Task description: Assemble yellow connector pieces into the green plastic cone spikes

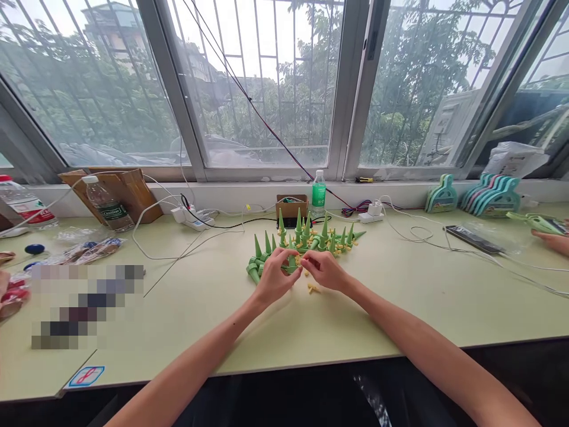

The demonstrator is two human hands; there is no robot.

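Right hand: your right hand has thumb and forefinger pinched on a small yellow piece, fingertips almost meeting your other hand's.
Left hand: your left hand is curved beside a green piece; whether it grips that or only covers it, I can't tell from here.
Green cones: in front of you, at least ten green cones point upward in a crowded pile, others lying among them.
Yellow bits: many are scattered through the pile; a few loose yellow bits lie just nearer you.
Bottles: three; one green-labelled bottle behind the pile, one bottle reading "Cestbon", one red-capped bottle.
Card: one blue-edged card, a red "8" on it.
Surface: your pale yellow-green table, crossed by white cables.
Room: barred windows, trees outside.
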